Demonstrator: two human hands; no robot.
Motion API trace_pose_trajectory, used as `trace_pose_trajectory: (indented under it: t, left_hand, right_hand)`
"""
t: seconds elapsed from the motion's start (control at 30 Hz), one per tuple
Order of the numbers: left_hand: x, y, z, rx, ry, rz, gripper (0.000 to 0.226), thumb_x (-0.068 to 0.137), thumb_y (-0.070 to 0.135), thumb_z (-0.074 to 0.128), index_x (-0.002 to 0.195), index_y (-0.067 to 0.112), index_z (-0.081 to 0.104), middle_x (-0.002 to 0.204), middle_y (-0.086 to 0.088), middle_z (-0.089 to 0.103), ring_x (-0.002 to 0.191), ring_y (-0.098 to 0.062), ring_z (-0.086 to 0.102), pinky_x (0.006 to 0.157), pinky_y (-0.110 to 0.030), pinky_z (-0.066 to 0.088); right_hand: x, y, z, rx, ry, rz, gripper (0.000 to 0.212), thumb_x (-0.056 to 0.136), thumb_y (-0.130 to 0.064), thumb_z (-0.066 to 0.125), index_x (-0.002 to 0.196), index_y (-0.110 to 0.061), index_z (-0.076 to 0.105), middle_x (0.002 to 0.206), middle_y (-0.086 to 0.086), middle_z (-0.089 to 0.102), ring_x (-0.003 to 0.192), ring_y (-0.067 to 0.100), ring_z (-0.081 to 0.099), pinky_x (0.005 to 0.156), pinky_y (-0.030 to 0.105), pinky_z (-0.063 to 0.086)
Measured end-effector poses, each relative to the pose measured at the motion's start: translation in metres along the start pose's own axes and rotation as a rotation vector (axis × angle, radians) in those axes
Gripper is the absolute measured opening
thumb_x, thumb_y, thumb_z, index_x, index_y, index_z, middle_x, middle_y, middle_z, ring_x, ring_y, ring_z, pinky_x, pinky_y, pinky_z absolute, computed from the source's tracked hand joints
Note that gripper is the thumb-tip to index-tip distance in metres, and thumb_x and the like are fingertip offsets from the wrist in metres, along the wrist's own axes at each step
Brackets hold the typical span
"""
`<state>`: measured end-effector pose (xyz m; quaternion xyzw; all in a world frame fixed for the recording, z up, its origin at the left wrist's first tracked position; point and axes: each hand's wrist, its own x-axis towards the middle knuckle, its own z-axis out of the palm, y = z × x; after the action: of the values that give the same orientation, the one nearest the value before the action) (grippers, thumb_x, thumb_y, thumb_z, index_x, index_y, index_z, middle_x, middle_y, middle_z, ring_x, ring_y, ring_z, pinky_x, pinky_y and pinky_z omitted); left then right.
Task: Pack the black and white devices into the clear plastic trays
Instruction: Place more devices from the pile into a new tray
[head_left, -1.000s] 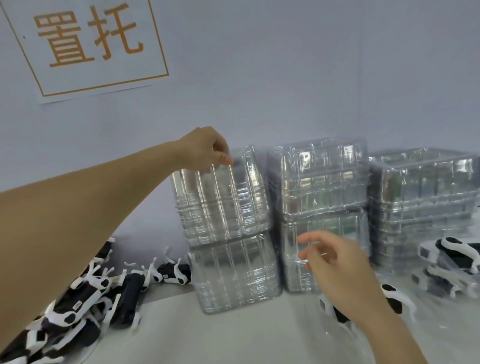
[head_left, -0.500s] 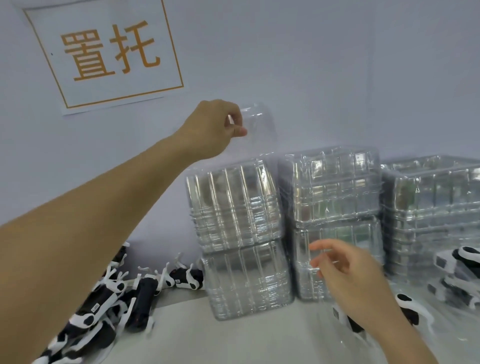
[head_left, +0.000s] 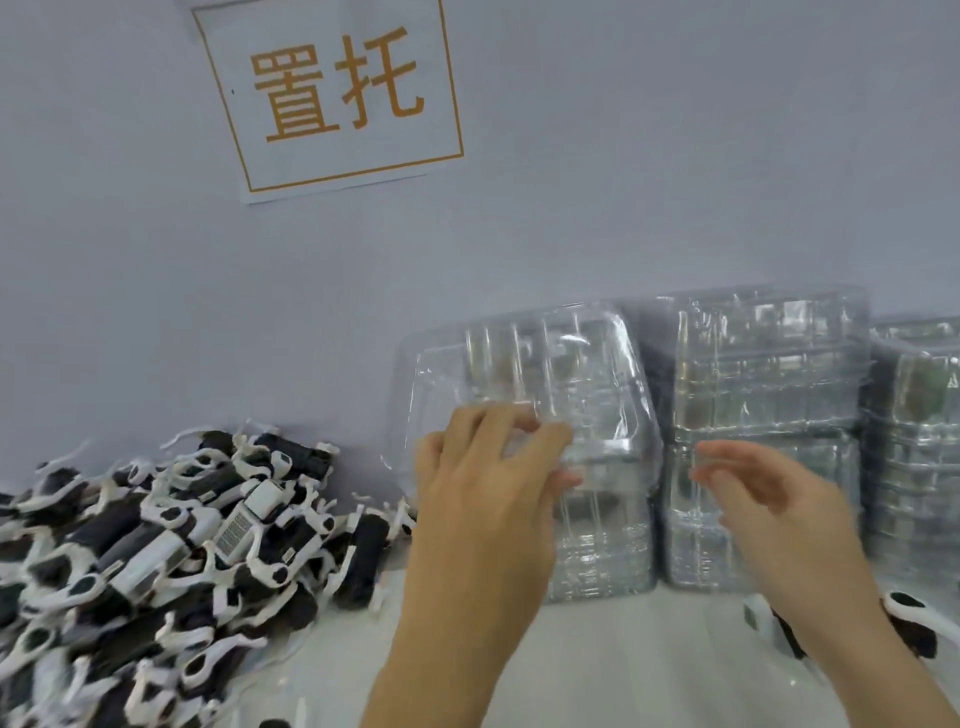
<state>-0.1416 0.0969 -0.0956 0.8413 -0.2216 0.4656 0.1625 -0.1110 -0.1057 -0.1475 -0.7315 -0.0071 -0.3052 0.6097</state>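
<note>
Left hand (head_left: 488, 467) has lifted one clear tray (head_left: 519, 374) off the centre stack (head_left: 597, 545), pinching it. Right hand (head_left: 769, 499) (fingers loose, empty) approaches; devices (head_left: 156, 545) remain unpacked, lower left.

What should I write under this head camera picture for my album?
Left hand holds a clear tray while the right hand reaches in, devices piled nearby.

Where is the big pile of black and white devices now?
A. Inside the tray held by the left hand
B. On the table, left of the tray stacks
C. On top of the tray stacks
B: the pile of devices lies on the table, left of the tray stacks.
</note>
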Motion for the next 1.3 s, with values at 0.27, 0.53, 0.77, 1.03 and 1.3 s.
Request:
trace_pose_trajectory:
  t: [0.27, 0.53, 0.77, 1.03, 1.3]
  left_hand:
    - [-0.076, -0.016, 0.019, 0.001, -0.121, -0.091, 0.031, 0.063, 0.018, 0.093, 0.086, 0.024, 0.073, 0.098, 0.007, 0.068, 0.096, -0.013, 0.057, 0.073, -0.033, 0.043]
    - [-0.111, -0.034, 0.029, 0.026, -0.311, -0.067, 0.034, 0.052, 0.030, 0.097, 0.078, 0.027, 0.075, 0.083, 0.011, 0.067, 0.076, -0.017, 0.065, 0.059, -0.030, 0.049]
    - [-0.129, -0.039, 0.036, 0.004, -0.510, -0.142, 0.028, 0.058, 0.055, 0.084, 0.081, 0.040, 0.074, 0.077, 0.020, 0.063, 0.075, -0.006, 0.061, 0.065, -0.020, 0.050]
    - [-0.134, -0.052, 0.042, -0.171, -0.559, -0.387, 0.046, 0.088, 0.068, 0.051, 0.118, 0.035, 0.065, 0.114, 0.016, 0.057, 0.116, -0.003, 0.038, 0.102, -0.023, 0.020]
    - [-0.136, -0.109, 0.004, 0.292, -0.343, -0.985, 0.031, 0.095, 0.042, 0.052, 0.125, 0.035, 0.056, 0.128, 0.008, 0.055, 0.120, -0.017, 0.041, 0.104, -0.037, 0.031]
  right_hand:
    - [-0.009, -0.011, 0.030, 0.087, -0.176, 0.022, 0.022, 0.100, -0.034, 0.052, 0.103, -0.047, 0.070, 0.099, -0.018, 0.074, 0.089, 0.000, 0.069, 0.080, 0.033, 0.052]
    - [-0.031, 0.000, 0.067, -0.316, -0.441, -0.001, 0.035, 0.086, -0.057, 0.060, 0.119, -0.054, 0.052, 0.104, -0.026, 0.062, 0.083, -0.015, 0.060, 0.063, 0.014, 0.043]
    - [-0.037, 0.033, 0.079, -0.661, -0.474, 0.070, 0.040, 0.086, -0.027, 0.067, 0.122, -0.040, 0.056, 0.087, -0.013, 0.064, 0.072, 0.002, 0.061, 0.056, 0.017, 0.040]
    - [-0.038, 0.055, 0.079, -0.698, -0.466, 0.102, 0.032, 0.086, -0.025, 0.067, 0.116, -0.037, 0.061, 0.090, -0.014, 0.061, 0.075, -0.002, 0.055, 0.056, 0.013, 0.034]
    - [-0.032, 0.056, 0.071, -0.711, -0.547, 0.131, 0.034, 0.087, -0.022, 0.066, 0.115, -0.038, 0.060, 0.093, -0.009, 0.061, 0.077, 0.007, 0.060, 0.057, 0.021, 0.041]
